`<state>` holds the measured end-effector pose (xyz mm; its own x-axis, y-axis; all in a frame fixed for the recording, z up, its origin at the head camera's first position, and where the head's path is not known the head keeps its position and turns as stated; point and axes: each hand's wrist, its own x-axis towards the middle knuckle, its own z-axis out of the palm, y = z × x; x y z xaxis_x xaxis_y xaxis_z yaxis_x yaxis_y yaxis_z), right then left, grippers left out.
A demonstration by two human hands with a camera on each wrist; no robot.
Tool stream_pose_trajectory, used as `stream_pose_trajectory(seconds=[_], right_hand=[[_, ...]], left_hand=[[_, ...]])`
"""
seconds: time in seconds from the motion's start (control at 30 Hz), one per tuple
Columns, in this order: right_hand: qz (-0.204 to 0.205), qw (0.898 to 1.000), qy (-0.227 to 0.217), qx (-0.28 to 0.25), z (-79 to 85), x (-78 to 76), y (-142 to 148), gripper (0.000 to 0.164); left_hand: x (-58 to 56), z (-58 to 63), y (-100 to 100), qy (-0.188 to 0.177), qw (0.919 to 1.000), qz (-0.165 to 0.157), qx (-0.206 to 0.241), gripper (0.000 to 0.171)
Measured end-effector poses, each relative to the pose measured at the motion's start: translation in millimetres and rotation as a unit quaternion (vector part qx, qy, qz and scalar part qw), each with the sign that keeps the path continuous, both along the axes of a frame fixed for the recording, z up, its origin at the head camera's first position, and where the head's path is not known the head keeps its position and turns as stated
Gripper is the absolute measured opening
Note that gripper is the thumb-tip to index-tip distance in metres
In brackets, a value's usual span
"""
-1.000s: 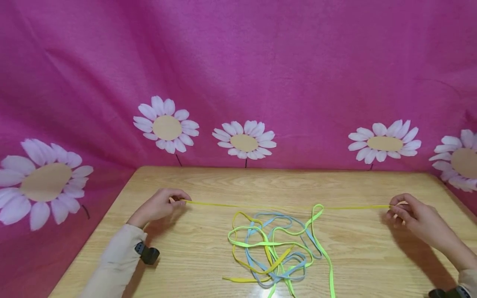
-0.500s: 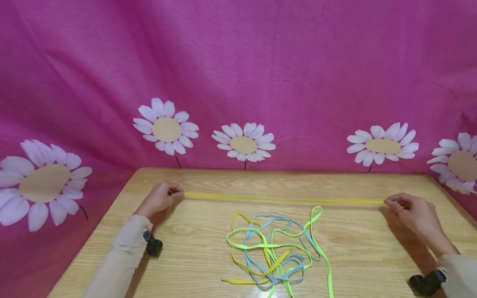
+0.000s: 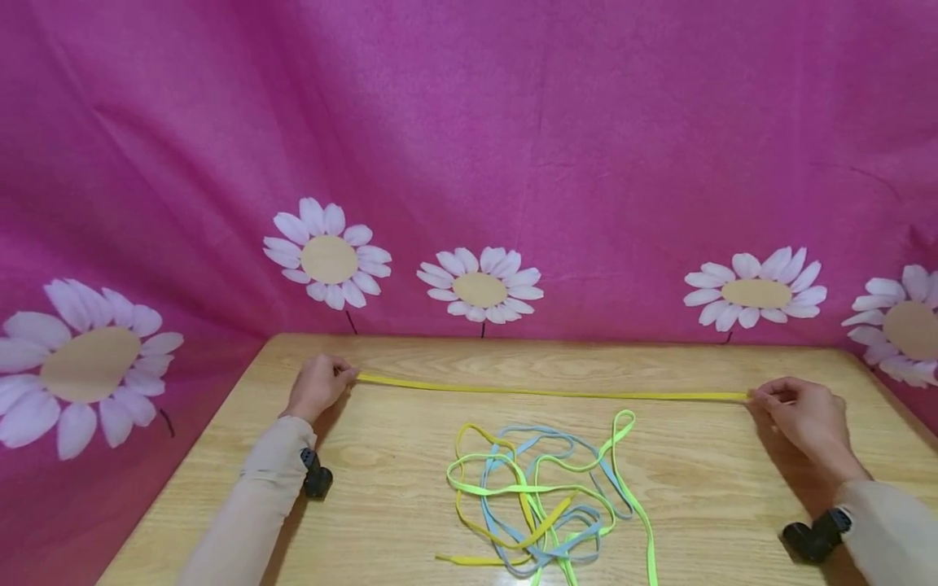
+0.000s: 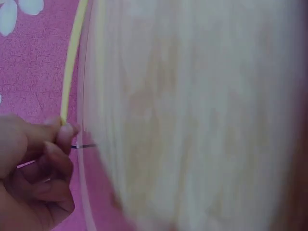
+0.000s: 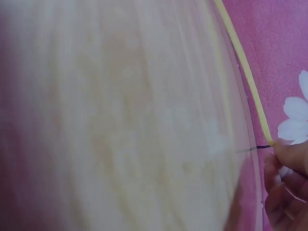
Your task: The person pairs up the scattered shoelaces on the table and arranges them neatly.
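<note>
Yellow shoelace (image 3: 550,393), 1: stretched over far part of desk (image 3: 366,480), pinched by left hand (image 3: 320,384) and right hand (image 3: 806,415), fingers (image 4: 66,138) closed on it. Lace tangle (image 3: 506,490), 1, nearer: yellow, blue, green. Printed daisies (image 3: 479,290), 5.

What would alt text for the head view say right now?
Left hand and right hand hold a yellow lace stretched almost straight between them over a wooden table. Nearer the viewer lies a loose tangle of yellow, green and blue laces; behind hangs a pink cloth with white flowers.
</note>
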<state>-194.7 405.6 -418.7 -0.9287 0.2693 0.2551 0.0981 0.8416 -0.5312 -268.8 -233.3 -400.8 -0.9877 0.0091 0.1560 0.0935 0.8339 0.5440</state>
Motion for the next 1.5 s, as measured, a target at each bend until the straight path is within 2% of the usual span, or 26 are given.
stream_pose_trajectory(seconds=[0.13,0.23,0.4,0.5,0.67,0.93,1.23,1.5], right_hand=[[-0.024,0.999,-0.028,-0.022,-3.6,-3.3,0.3,0.032],[-0.037,0.998,-0.042,-0.035,-6.7,-5.1,2.1,0.035],[-0.036,0.999,-0.032,-0.024,-10.4,-6.6,4.1,0.033],[-0.035,0.999,-0.036,-0.019,-11.1,-7.3,4.2,0.032],[-0.047,0.996,-0.069,-0.03,-9.6,-7.2,3.0,0.038],[-0.063,0.993,-0.097,-0.03,-9.9,-7.4,0.9,0.04],[-0.06,0.993,-0.099,-0.022,-8.7,-8.9,2.0,0.042],[-0.032,0.997,-0.074,-0.021,-7.4,-5.3,0.5,0.042]], left_hand=[[-1.5,-2.6,1.5,-0.01,0.9995,0.007,0.03,0.018],[-2.2,-3.0,1.6,-0.031,0.9978,0.033,0.048,0.022],[-2.7,-3.3,-0.1,-0.057,0.9949,0.076,0.034,0.031],[-2.8,-3.7,-0.2,-0.061,0.9942,0.082,0.033,0.032],[-4.8,-4.2,0.6,-0.074,0.9929,0.087,0.032,0.035],[-6.8,-5.7,3.0,-0.082,0.9914,0.102,0.005,0.037],[-7.6,-5.5,4.0,-0.096,0.9904,0.1,0.005,0.036],[-2.6,-2.3,5.0,-0.123,0.988,0.094,0.001,0.047]])
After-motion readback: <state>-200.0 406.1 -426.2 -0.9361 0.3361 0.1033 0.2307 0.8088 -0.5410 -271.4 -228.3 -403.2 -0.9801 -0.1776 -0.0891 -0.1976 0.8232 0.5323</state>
